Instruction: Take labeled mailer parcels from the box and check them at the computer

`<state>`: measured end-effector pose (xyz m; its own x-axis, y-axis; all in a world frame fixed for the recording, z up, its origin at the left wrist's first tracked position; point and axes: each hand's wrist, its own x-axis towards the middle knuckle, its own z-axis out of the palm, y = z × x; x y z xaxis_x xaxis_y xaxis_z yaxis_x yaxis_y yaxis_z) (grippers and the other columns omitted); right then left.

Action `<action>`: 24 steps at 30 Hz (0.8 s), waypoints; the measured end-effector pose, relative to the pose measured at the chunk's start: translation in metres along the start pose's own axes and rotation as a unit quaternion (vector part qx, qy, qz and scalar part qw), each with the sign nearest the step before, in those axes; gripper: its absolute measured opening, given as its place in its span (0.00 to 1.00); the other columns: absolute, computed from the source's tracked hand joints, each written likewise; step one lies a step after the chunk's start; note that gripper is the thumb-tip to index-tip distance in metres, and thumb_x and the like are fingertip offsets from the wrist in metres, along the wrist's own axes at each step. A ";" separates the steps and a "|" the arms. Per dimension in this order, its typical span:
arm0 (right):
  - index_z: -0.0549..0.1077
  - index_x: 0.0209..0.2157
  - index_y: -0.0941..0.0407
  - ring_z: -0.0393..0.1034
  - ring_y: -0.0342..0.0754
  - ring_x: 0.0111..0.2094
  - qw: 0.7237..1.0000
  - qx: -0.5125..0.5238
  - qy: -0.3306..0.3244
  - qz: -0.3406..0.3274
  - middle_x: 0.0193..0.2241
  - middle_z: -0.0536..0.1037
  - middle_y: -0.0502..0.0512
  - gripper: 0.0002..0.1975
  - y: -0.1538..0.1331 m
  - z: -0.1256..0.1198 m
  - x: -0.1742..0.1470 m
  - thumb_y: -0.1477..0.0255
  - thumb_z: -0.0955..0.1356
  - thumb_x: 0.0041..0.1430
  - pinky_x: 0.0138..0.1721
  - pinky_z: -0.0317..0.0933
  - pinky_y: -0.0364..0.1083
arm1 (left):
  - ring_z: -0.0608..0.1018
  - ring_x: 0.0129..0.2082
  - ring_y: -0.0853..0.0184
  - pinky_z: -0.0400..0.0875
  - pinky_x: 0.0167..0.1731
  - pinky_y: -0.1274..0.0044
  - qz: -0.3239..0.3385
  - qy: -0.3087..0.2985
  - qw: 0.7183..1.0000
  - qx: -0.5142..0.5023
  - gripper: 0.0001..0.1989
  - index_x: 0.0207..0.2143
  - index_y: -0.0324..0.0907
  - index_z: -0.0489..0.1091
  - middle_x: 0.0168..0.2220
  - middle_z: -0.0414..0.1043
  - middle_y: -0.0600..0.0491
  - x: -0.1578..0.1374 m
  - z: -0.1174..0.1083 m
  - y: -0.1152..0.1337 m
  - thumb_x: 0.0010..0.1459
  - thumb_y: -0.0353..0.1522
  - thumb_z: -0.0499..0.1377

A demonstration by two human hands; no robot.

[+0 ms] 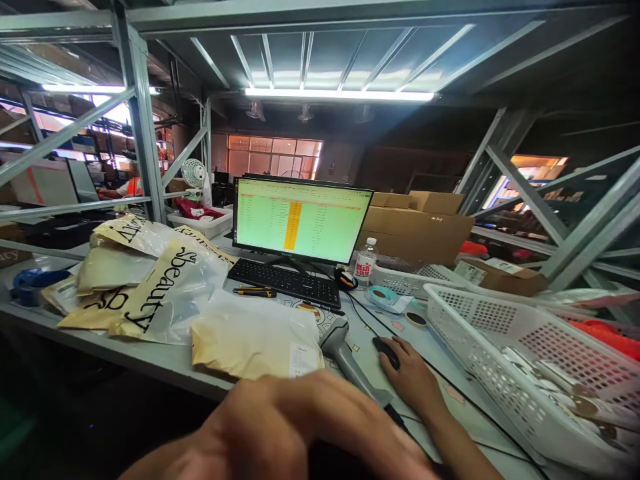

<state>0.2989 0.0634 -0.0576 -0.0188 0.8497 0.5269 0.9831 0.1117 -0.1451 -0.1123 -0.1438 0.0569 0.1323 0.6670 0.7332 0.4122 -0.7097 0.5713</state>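
Note:
My right hand [413, 377] rests over a black computer mouse [386, 351] on the desk, fingers curved around it. Close to the camera, my left hand [295, 427] fills the bottom of the view, blurred, its fingers bent and reaching right with a dark gap below them. The fingertips are cut off, and nothing shows in that hand. Between the hands and the keyboard lies a grey handheld barcode scanner [350, 357]. Left of it is a white and tan mailer bag [250, 330] with a label. A monitor [300, 220] displaying a spreadsheet stands behind the black keyboard [285, 281].
Several packed mailer bags [170, 290] pile up on the left. A yellow utility knife [255, 291] lies by the keyboard. A bottle [366, 263] and tape roll [383, 295] stand beyond the mouse. A white perforated basket [465, 333] occupies the right, with a cable running alongside.

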 end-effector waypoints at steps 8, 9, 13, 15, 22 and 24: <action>0.76 0.56 0.53 0.70 0.60 0.56 0.999 -0.024 0.010 0.036 0.59 0.71 0.61 0.24 -0.009 -0.005 0.000 0.61 0.59 0.65 0.49 0.71 0.57 | 0.70 0.63 0.55 0.68 0.63 0.60 -0.024 -0.143 0.989 0.027 0.08 0.44 0.46 0.73 0.59 0.73 0.48 0.010 0.063 -0.089 0.62 0.34 0.61; 0.76 0.55 0.53 0.70 0.60 0.56 0.999 -0.025 0.013 0.041 0.59 0.71 0.61 0.24 -0.010 -0.005 0.000 0.61 0.59 0.65 0.50 0.71 0.57 | 0.68 0.65 0.53 0.67 0.64 0.57 -0.030 -0.145 0.987 0.063 0.11 0.46 0.46 0.73 0.61 0.71 0.47 0.002 0.071 -0.103 0.61 0.33 0.62; 0.76 0.55 0.53 0.69 0.60 0.56 0.998 -0.031 0.012 0.055 0.58 0.71 0.61 0.22 -0.014 -0.009 -0.002 0.63 0.60 0.65 0.51 0.71 0.56 | 0.67 0.67 0.50 0.68 0.64 0.54 -0.023 -0.130 0.983 0.126 0.14 0.50 0.47 0.74 0.64 0.68 0.48 -0.019 0.085 -0.128 0.61 0.33 0.62; 0.75 0.56 0.54 0.68 0.60 0.57 0.998 -0.033 0.008 0.058 0.59 0.70 0.61 0.22 -0.016 -0.010 -0.002 0.64 0.60 0.66 0.51 0.70 0.56 | 0.68 0.66 0.51 0.70 0.63 0.54 -0.017 -0.121 0.984 0.131 0.13 0.49 0.48 0.74 0.63 0.69 0.48 -0.021 0.085 -0.128 0.61 0.33 0.62; 0.73 0.58 0.56 0.67 0.57 0.57 0.998 -0.031 -0.006 0.056 0.60 0.69 0.61 0.21 -0.021 -0.015 -0.004 0.67 0.61 0.68 0.57 0.66 0.54 | 0.69 0.66 0.52 0.71 0.62 0.54 -0.004 -0.115 0.984 0.137 0.14 0.50 0.49 0.75 0.64 0.69 0.50 -0.020 0.086 -0.128 0.62 0.33 0.61; 0.73 0.58 0.56 0.67 0.56 0.57 0.998 -0.031 -0.010 0.058 0.60 0.69 0.61 0.21 -0.022 -0.016 -0.004 0.68 0.61 0.68 0.57 0.65 0.53 | 0.68 0.66 0.51 0.71 0.62 0.54 -0.004 -0.121 0.983 0.139 0.14 0.50 0.49 0.75 0.64 0.68 0.50 -0.021 0.085 -0.130 0.62 0.34 0.61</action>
<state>0.2802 0.0491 -0.0432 0.0920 0.8650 0.4932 0.9882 -0.0184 -0.1520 -0.0918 -0.0466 -0.0642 0.3259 0.7300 0.6007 0.6395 -0.6382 0.4287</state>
